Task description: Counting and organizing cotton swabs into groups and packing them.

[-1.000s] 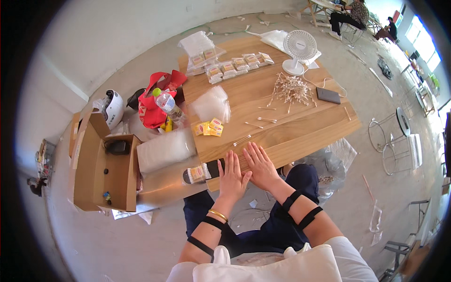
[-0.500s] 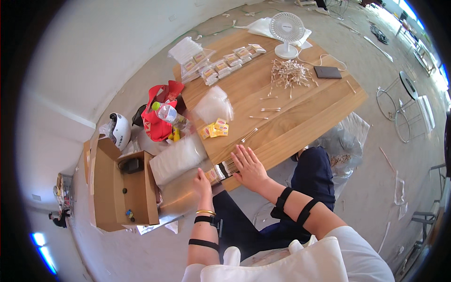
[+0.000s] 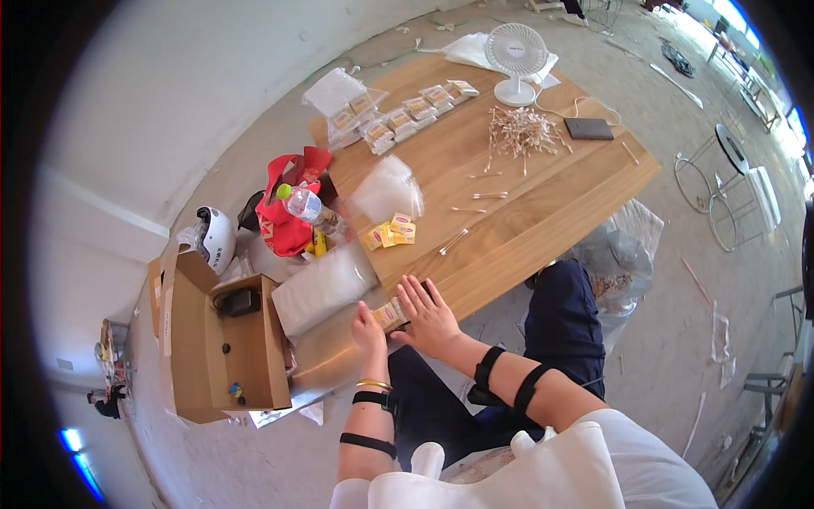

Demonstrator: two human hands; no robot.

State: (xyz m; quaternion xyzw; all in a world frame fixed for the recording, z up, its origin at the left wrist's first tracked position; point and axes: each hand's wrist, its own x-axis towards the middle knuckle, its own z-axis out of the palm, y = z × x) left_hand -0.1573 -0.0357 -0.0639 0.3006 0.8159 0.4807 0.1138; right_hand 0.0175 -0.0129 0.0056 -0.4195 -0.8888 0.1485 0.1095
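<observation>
Looks like smooth semi-matt wood on tbl (image 3: pixel 543 216), matt cardbd on box (image 3: pixel 203 348), glossy clear plastic on btl (image 3: pixel 327 221), thin see-thru film on bags (image 3: pixel 386 190), papery label on swab pk (image 3: pixel 390 313), shiny gold-col. metal on bangle (image 3: pixel 373 384), matt dk cloth on trousers (image 3: pixel 564 318).

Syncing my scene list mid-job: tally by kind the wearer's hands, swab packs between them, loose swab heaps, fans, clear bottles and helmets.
Hands, left hand and right hand: 2
Swab pack: 1
Swab heap: 1
White fan: 1
Clear bottle: 1
White helmet: 1
Total: 7
</observation>
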